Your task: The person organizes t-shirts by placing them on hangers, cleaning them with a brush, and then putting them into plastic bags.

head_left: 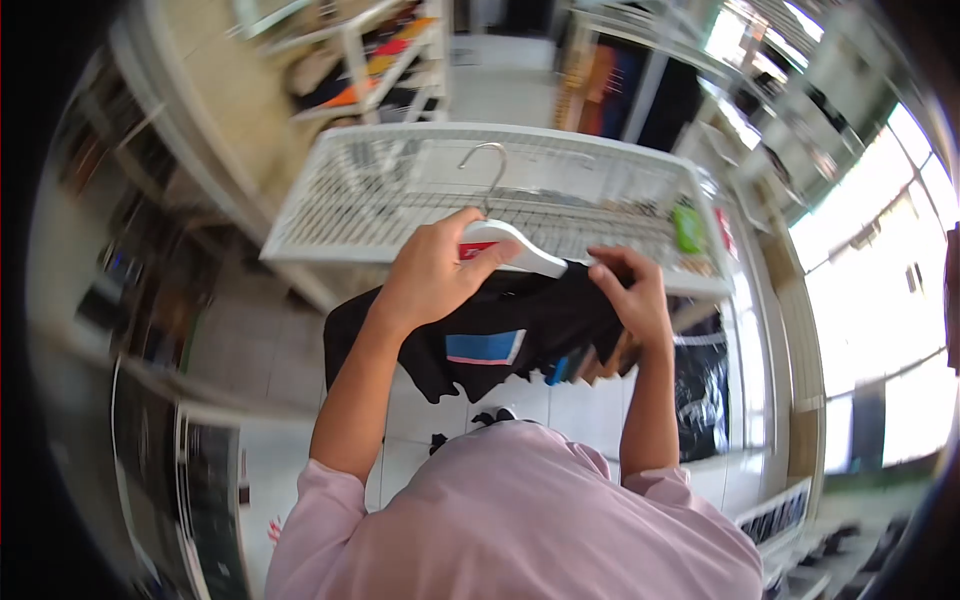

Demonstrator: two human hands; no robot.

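Note:
My left hand (pixel 437 268) is closed round the neck of a white clothes hanger (pixel 540 262), just under its metal hook. A red label shows on the hanger beside my thumb. A black T-shirt (pixel 425 345) with a blue rectangular print hangs on the hanger in front of my body. At the shirt's right shoulder, my right hand (pixel 636 292) has thumb and fingers on the fabric. The far end of the hanger under my left hand and part of the collar are hidden.
Just beyond the shirt stands a white wire-mesh rack (pixel 390 190), with a green packet (pixel 688 228) at its right end. Clothes hang below the rack on the right. White shelves (pixel 370 70) with folded garments stand further back. Bright windows (pixel 870 290) lie to the right.

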